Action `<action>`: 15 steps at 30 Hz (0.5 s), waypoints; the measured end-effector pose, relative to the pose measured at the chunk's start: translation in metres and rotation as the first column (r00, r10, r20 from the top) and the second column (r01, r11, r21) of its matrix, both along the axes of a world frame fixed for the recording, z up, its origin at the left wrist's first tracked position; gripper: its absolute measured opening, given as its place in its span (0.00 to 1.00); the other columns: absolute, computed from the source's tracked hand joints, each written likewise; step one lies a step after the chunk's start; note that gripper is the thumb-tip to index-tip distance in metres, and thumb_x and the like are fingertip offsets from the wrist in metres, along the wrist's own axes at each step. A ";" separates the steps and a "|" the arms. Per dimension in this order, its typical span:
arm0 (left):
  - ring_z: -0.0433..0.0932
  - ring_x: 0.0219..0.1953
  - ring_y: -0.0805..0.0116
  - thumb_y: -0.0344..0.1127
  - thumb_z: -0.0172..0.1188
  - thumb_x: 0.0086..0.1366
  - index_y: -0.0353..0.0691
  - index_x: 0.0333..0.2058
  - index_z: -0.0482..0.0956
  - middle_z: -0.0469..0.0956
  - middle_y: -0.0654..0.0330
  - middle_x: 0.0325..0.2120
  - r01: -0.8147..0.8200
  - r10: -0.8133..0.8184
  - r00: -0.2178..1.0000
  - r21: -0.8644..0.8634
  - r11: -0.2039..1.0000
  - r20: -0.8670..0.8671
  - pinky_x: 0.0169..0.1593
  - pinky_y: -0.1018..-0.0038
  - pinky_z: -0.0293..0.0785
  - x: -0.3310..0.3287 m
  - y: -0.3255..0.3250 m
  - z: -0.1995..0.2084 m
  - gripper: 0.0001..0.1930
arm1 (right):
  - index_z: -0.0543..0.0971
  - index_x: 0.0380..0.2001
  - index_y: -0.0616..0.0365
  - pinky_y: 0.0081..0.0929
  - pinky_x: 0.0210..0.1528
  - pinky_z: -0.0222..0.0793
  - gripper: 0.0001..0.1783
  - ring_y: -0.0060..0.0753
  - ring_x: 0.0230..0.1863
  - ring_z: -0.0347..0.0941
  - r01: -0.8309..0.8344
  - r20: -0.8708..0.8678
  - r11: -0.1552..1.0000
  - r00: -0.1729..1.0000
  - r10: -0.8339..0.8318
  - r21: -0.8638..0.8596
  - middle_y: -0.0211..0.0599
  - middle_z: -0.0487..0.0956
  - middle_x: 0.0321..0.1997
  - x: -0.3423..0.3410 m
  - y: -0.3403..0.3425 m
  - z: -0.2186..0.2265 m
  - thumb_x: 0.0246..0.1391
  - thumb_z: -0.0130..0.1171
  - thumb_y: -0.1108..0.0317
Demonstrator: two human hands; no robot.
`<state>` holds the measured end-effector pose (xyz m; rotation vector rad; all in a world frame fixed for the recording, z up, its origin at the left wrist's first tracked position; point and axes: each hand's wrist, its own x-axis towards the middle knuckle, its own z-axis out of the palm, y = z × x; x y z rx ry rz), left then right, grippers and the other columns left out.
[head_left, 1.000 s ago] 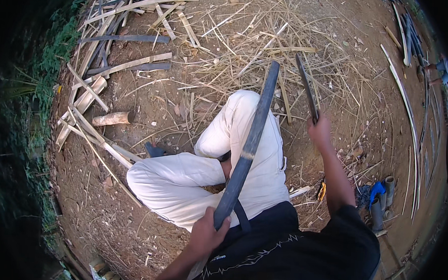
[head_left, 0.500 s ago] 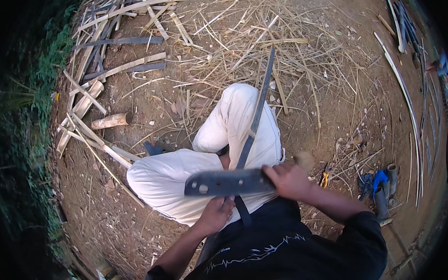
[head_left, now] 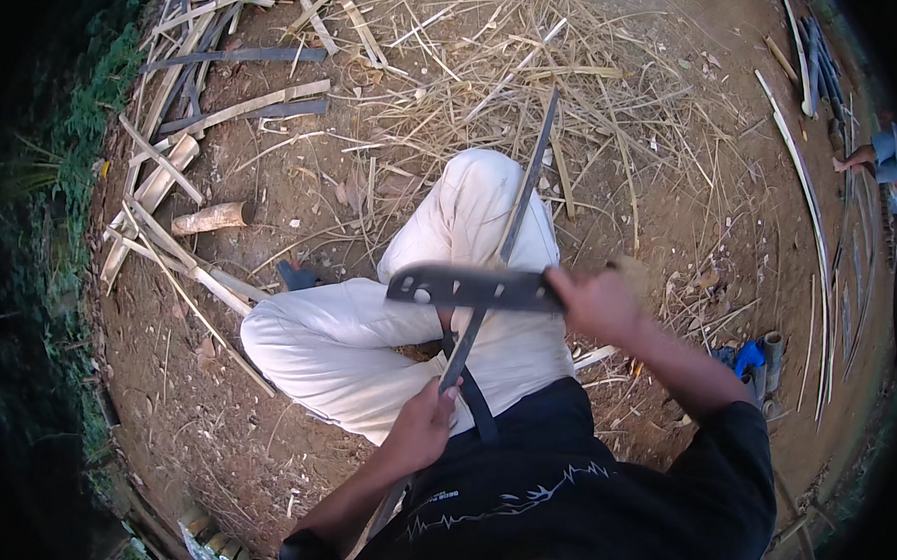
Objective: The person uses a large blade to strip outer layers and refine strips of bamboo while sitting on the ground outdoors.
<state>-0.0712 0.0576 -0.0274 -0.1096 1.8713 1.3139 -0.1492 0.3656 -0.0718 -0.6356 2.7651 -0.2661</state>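
Observation:
My right hand is closed round the handle end of a broad, dark machete with holes along its blade. The blade lies level above my lap, crossing over a long, narrow bamboo strip. Whether its edge touches the strip I cannot tell. My left hand grips the strip's nearer part, its fingers wrapped round it. From there the strip slants up over my bent leg in pale trousers, and its near end runs down under my left forearm. A short dark band lies on my lap beside it.
Split bamboo pieces are heaped at the far left, near a short bamboo log. Thin shavings cover the ground ahead. Long pale strips and a blue item lie to the right. Another person is at the right edge.
The machete and my right hand have moved forward, away from my body, along the strip. My left hand has shifted slightly and keeps its hold. More of the other person shows.

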 end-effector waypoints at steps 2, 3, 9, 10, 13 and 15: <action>0.64 0.21 0.82 0.41 0.42 0.77 0.33 0.53 0.69 0.66 0.66 0.25 -0.014 0.014 1.000 0.001 1.000 0.003 0.25 0.79 0.64 -0.001 0.000 0.004 0.17 | 0.70 0.48 0.54 0.42 0.28 0.75 0.19 0.46 0.28 0.80 -0.018 -0.034 0.999 0.999 0.017 -0.030 0.42 0.79 0.29 -0.008 0.008 -0.008 0.51 0.55 0.68; 0.64 0.21 0.82 0.41 0.42 0.77 0.33 0.52 0.70 0.67 0.66 0.25 -0.024 0.024 1.000 0.016 1.000 0.010 0.25 0.79 0.64 -0.003 0.003 0.003 0.17 | 0.70 0.48 0.55 0.42 0.28 0.74 0.19 0.45 0.29 0.80 -0.043 -0.107 0.999 0.993 0.042 0.000 0.41 0.79 0.28 -0.009 0.007 -0.010 0.52 0.55 0.69; 0.63 0.21 0.82 0.41 0.42 0.77 0.35 0.53 0.69 0.66 0.67 0.25 -0.066 0.063 0.996 0.060 0.996 0.062 0.25 0.80 0.63 0.004 0.007 -0.010 0.17 | 0.70 0.50 0.57 0.38 0.28 0.74 0.19 0.44 0.26 0.79 -0.213 -0.093 0.976 0.974 0.208 -0.051 0.40 0.78 0.27 0.025 -0.028 0.021 0.54 0.54 0.68; 0.62 0.21 0.83 0.42 0.42 0.77 0.35 0.53 0.69 0.66 0.67 0.25 -0.074 0.071 0.996 0.060 0.995 0.047 0.24 0.80 0.63 0.008 0.006 -0.012 0.17 | 0.70 0.51 0.57 0.39 0.28 0.75 0.19 0.46 0.25 0.79 -0.270 -0.104 0.960 0.959 0.262 -0.071 0.42 0.78 0.28 0.030 -0.032 0.020 0.55 0.54 0.69; 0.61 0.20 0.83 0.42 0.43 0.77 0.35 0.53 0.69 0.65 0.68 0.25 -0.060 0.055 0.995 0.057 0.997 0.077 0.24 0.81 0.62 0.012 0.000 -0.005 0.17 | 0.69 0.49 0.56 0.42 0.26 0.75 0.16 0.48 0.24 0.79 0.065 -0.028 0.987 0.998 -0.061 0.150 0.43 0.78 0.27 -0.003 -0.014 0.002 0.56 0.53 0.69; 0.61 0.21 0.83 0.42 0.43 0.77 0.36 0.53 0.69 0.65 0.68 0.24 -0.038 0.033 0.996 0.062 0.997 0.087 0.24 0.81 0.62 0.005 0.001 0.001 0.17 | 0.68 0.43 0.57 0.42 0.23 0.74 0.11 0.48 0.23 0.79 0.173 -0.024 0.980 0.985 -0.171 0.101 0.43 0.79 0.27 -0.025 0.013 -0.008 0.58 0.52 0.68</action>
